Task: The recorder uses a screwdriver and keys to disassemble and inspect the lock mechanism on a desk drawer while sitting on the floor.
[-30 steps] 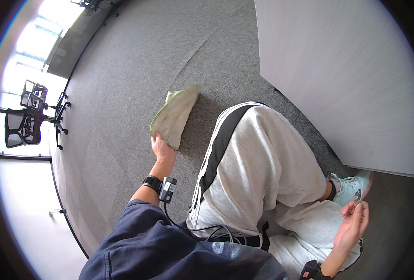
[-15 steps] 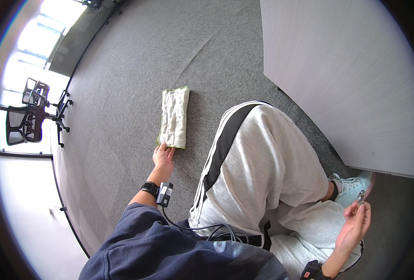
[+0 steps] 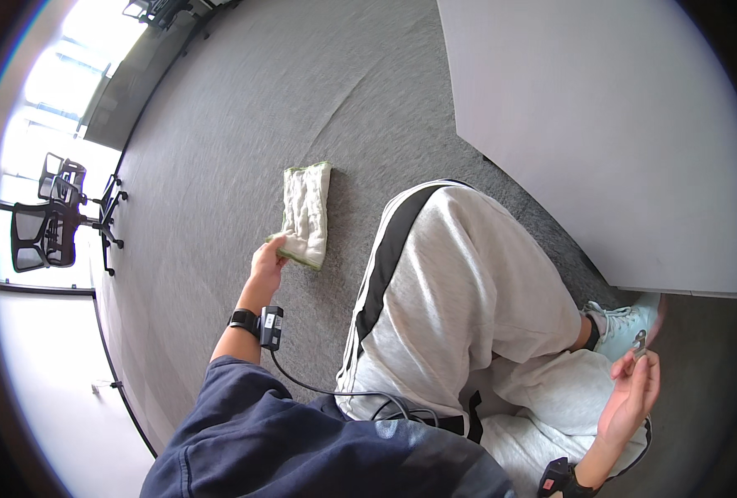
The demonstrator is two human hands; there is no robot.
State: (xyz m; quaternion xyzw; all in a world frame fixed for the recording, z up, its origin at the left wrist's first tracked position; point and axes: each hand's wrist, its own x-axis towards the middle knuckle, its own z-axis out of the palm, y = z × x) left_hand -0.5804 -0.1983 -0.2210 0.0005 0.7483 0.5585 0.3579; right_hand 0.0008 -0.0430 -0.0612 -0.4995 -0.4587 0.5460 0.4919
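Observation:
A folded whitish cloth (image 3: 306,207) with green edging lies on the grey carpet, left of my raised knee. My left hand (image 3: 268,261) pinches its near left corner, which is lifted a little, while the far part stays flat. Off to the right, my right hand (image 3: 631,397) is held above my lower leg, beside my shoe. Between its thumb and fingers is a small shiny metal piece (image 3: 641,339) with a rounded end; its exact kind is too small to make out.
A large pale panel (image 3: 601,141) stands at the right, its lower edge close to my light-blue shoe (image 3: 626,325). Black office chairs (image 3: 46,236) are at the far left by the windows. A black cable (image 3: 318,387) runs from my left wrist device across my lap.
My left hand has shifted to the left and slightly away from me, closing on the cloth's near left corner and raising it. My right hand stays in place with the metal piece.

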